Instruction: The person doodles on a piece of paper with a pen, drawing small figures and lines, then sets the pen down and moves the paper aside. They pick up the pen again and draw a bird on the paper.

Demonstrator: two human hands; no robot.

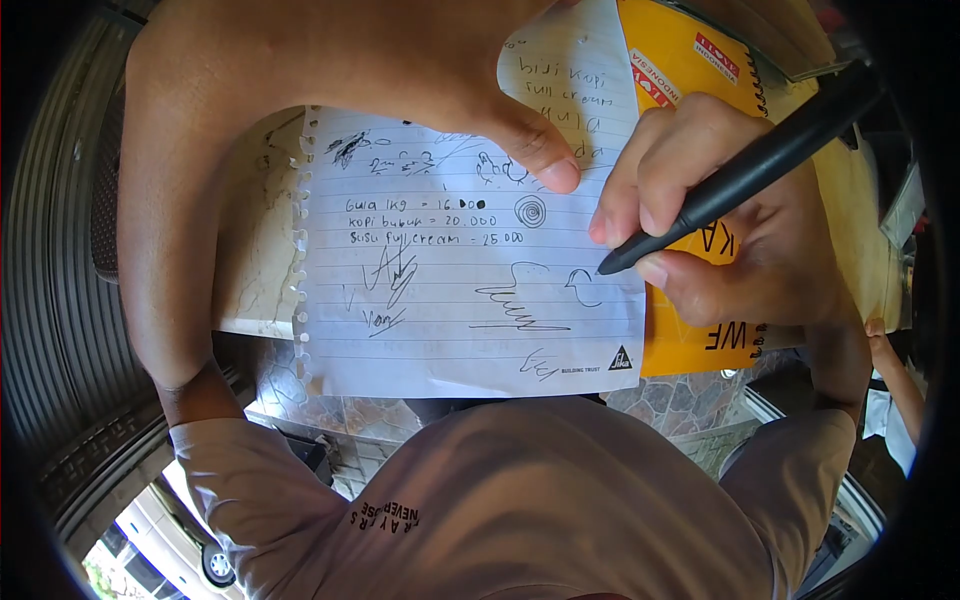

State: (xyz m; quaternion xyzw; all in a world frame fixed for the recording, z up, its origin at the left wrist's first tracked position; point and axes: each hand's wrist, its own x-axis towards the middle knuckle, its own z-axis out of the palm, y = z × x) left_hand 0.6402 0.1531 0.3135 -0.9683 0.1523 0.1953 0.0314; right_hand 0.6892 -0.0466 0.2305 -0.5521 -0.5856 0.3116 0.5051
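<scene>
My right hand (700,210) is closed round a black pen (760,165), its tip touching the lined paper (420,350) beside a small curved drawing (583,288). Across the paper's upper part lies my left hand (480,80), thumb stretched out and pressed on the sheet; its other fingers are mostly out of view. The paper has torn holes along its left edge and carries handwritten lines, scribbles and a spiral (530,211). A yellow notebook (670,345) with stickers lies partly under the sheet and my right hand.
The pale tabletop (250,260) shows left of the paper, its near edge by my body. Another person's arm (897,385) is at the far right. Below are a stone-patterned floor (365,418) and, at the lower left, a parked car (175,540).
</scene>
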